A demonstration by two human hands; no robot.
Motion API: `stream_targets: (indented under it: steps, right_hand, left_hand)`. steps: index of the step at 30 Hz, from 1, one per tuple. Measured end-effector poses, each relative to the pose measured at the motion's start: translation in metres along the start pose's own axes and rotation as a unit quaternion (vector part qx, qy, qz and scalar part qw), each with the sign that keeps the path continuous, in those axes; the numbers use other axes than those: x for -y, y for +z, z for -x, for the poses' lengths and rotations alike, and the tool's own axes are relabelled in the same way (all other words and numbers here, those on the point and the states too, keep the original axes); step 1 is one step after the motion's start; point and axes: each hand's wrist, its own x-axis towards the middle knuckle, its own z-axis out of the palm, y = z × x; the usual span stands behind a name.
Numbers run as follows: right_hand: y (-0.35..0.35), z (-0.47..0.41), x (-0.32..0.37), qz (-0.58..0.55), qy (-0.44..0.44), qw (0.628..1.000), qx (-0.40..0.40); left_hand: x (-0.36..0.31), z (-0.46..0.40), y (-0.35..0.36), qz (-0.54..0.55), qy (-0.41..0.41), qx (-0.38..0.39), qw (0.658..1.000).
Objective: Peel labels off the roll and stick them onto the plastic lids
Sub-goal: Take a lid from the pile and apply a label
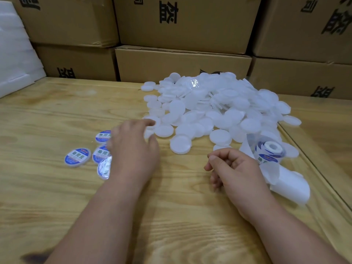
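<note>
A big heap of plain white plastic lids (215,105) lies on the wooden table (57,115), right of centre. Several lids with blue-and-white labels (77,157) lie to the left. My left hand (133,149) hovers over the labelled lids, fingers spread, its fingertips at the near left edge of the heap; it holds nothing. The label roll (270,151) lies at the right with its white backing strip (289,181) trailing toward me. My right hand (236,170) rests just left of the roll, fingers loosely curled, with nothing seen in it.
Stacked brown cardboard boxes (182,61) with black print wall off the far side of the table. White foam sheets (15,54) lean at the far left. A seam or table edge (314,161) runs diagonally at the right.
</note>
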Motion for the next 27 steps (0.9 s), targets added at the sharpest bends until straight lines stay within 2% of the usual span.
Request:
stream_targets:
  steps: [2, 5, 8, 15, 19, 22, 24, 27]
  right_hand:
    - [0.000, 0.000, 0.000, 0.004, -0.001, 1.000, -0.001]
    - [0.001, 0.002, 0.001, 0.017, -0.005, 1.000, -0.002]
    - [0.001, 0.002, 0.002, 0.028, -0.004, 1.000, 0.003]
    - [0.002, 0.005, 0.003, 0.054, -0.016, 0.998, 0.012]
    - [-0.001, 0.009, 0.006, 0.089, -0.082, 0.993, 0.003]
    - [-0.013, 0.009, 0.013, 0.144, -0.184, 0.969, -0.076]
    - [-0.024, 0.006, 0.018, 0.214, -0.247, 0.932, -0.156]
    - [-0.043, -0.004, 0.022, 0.290, -0.263, 0.893, -0.221]
  left_hand:
    - [-0.012, 0.008, 0.015, 0.012, 0.059, 0.055, 0.997]
    - [-0.019, 0.015, 0.037, -0.004, 0.059, 0.144, 0.988]
    - [-0.017, 0.016, 0.049, -0.028, 0.064, 0.181, 0.981]
    - [-0.016, 0.014, 0.051, -0.017, 0.048, 0.160, 0.986]
    - [-0.017, 0.012, 0.048, -0.004, 0.040, 0.125, 0.991]
    - [-0.017, 0.011, 0.046, 0.012, 0.035, 0.105, 0.994]
    - [-0.019, 0.011, 0.045, 0.023, 0.032, 0.094, 0.995]
    - [-0.020, 0.012, 0.044, 0.055, 0.039, 0.073, 0.995]
